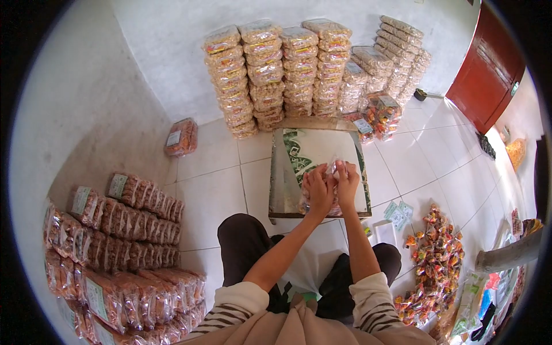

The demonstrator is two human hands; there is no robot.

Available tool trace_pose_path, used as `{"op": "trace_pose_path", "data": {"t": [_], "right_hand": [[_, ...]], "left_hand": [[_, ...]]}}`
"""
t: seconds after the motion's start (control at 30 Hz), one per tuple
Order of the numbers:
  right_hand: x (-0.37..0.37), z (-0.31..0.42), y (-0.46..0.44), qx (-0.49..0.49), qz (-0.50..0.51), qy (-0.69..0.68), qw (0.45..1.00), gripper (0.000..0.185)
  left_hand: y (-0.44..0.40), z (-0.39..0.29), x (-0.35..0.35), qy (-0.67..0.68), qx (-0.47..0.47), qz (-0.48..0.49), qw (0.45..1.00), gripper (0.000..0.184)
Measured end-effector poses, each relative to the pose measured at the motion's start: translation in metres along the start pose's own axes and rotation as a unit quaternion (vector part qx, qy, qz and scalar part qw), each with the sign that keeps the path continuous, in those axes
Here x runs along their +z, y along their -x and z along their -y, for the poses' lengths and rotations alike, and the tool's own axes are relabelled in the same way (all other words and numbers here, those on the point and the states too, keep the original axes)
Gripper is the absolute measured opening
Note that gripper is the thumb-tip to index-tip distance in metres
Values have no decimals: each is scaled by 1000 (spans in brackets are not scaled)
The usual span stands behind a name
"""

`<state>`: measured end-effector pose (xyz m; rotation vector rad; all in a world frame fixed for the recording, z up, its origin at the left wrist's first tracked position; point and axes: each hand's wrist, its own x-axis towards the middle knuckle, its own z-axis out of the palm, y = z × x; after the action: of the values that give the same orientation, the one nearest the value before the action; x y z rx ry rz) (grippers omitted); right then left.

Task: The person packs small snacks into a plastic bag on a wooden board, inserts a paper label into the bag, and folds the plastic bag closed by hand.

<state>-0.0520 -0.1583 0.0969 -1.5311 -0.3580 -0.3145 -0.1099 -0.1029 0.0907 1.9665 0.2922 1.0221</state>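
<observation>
So both hands are on a clear plastic bag (pixel 305 203) of snacks, sitting near the front edge of the low table (pixel 322 142); left hand (pixel 319 191) has its fingers curled in around the bag's upper part, right hand (pixel 347 183) has its fingers pinched on the gathered top; stacked snack packs (pixel 261 72) line the back wall, and a loose pile of small wrapped packets (pixel 435 261) lies on the tiled floor (pixel 210 187) to the right.

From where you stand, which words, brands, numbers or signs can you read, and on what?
None readable.
Pale labels on brown packs: too small.
Yellow-red labels on tall stacks: too blurred.
Loose slips on the floor: too small.
Clear bag being handled: no lettering I can make out.
</observation>
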Motion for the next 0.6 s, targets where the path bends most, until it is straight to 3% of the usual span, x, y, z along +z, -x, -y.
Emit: {"op": "trace_pose_path", "data": {"t": [0.17,0.23,0.37,0.43,0.47,0.6], "right_hand": [[-1,-5,-6,42,22,-22,999,27],[0,-13,-8,106,22,-97,989,29],[0,-13,-13,119,35,-102,987,28],[3,4,-14,2,16,-17,1000,28],[4,8,-16,3,14,-17,1000,28],[7,5,-31,95,112,-58,987,23]], "left_hand": [[1,6,-6,8,13,32,999,29],[-1,10,-4,11,11,45,999,28],[-9,9,-7,2,36,39,999,22],[-12,13,-4,2,35,59,998,19],[-14,19,-1,-4,54,40,998,17],[-34,25,0,-32,80,30,996,13]]}}
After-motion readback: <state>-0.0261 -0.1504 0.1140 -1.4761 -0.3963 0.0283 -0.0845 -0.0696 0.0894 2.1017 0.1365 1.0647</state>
